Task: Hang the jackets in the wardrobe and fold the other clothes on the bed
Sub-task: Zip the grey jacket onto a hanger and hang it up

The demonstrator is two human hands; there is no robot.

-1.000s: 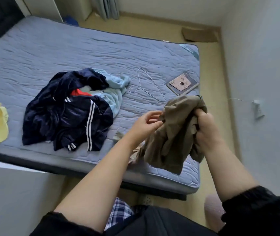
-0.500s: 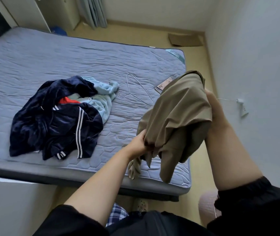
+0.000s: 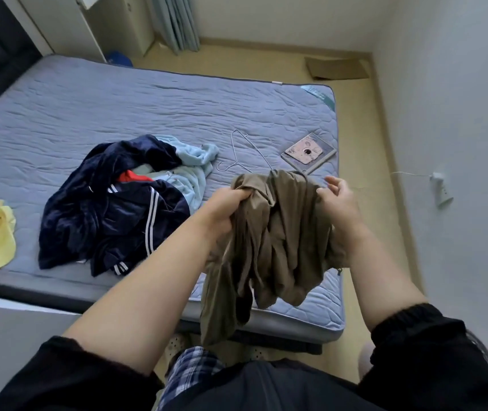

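Olive garment (image 3: pixel 269 232), quilted bed (image 3: pixel 147 108), tan floor (image 3: pixel 251 60)

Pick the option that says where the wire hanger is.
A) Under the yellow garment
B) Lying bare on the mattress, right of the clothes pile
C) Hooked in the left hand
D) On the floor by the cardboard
B: the wire hanger lies flat and uncovered on the mattress, just right of the light blue garment in the pile, while the left hand grips the olive garment instead.
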